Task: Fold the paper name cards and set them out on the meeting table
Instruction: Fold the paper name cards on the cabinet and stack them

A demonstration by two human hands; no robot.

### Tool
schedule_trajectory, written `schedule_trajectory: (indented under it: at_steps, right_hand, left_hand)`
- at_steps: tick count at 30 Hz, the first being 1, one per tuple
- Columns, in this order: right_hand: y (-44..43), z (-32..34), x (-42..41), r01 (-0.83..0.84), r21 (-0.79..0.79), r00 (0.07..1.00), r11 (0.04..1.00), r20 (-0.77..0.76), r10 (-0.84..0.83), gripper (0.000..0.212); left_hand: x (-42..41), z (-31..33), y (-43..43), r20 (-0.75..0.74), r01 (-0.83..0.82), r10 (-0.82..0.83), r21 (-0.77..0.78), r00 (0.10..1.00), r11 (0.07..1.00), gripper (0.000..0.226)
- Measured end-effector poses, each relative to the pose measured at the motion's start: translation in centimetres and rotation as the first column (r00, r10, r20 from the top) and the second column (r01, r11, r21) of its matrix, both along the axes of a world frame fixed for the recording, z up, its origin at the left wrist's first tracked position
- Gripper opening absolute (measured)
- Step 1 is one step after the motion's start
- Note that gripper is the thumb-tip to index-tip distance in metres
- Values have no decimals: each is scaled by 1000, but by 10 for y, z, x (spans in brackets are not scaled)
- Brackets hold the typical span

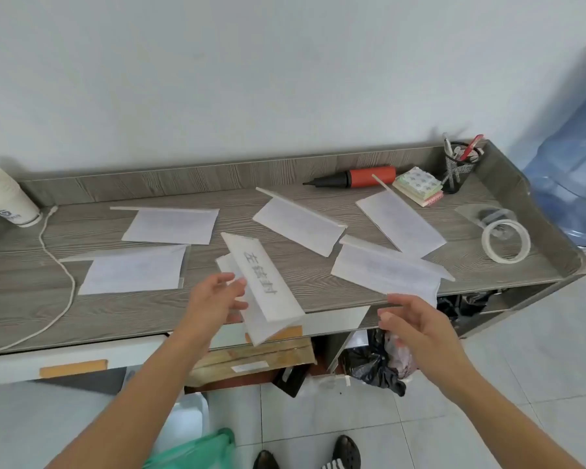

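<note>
Left hand (214, 299) pinches the card (268, 286) by 1 edge, likely to keep its fold tented; right hand (410, 323), loosely open and empty, hovers alongside.

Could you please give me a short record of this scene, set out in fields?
left hand: pinches the lettered card over the front edge of the table
right hand: open, holds nothing, by the front right card
also on table: four more cards
back right: pump, note pads, pen holder, tape roll
far left: white cup, cable
</note>
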State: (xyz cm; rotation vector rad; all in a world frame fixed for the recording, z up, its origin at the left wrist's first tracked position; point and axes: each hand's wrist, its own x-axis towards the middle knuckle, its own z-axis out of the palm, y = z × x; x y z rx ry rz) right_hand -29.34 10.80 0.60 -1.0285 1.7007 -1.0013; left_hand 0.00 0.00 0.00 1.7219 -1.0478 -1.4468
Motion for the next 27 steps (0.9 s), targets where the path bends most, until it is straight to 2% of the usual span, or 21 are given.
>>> schedule_trajectory:
  at_steps: [4, 8, 13, 17, 23, 27]
  right_hand:
    - [-15, -6, 5, -51, 67, 998, 996, -34, 53, 28]
    - [-28, -17, 15, -111, 157, 994, 981, 20, 109, 29]
    - [-48, -21, 33, -187, 226, 976, 956, 156, 154, 35]
    - [-71, -5, 49, -231, 185, 940, 955, 295, 170, 29]
    - [-96, -5, 57, -301, 90, 946, 949, 153, 286, 16]
    - [-116, -8, 53, -341, -6, 934, 940, -114, 338, 14]
  left_hand:
    - [-23, -7, -20, -4, 9, -9, 103, 1000, 995, 26]
    - [-32, -12, -25, -83, -46, 57, 131, 995, 990, 23]
    - [-33, -1, -15, -370, -68, 122, 155, 921, 986, 16]
    - [-39, 2, -3, -475, -42, 103, 136, 874, 990, 17]
    - [-36, -4, 4, -493, -68, 127, 136, 861, 988, 16]
    - [-24, -12, 6, -245, -49, 83, 143, 966, 989, 29]
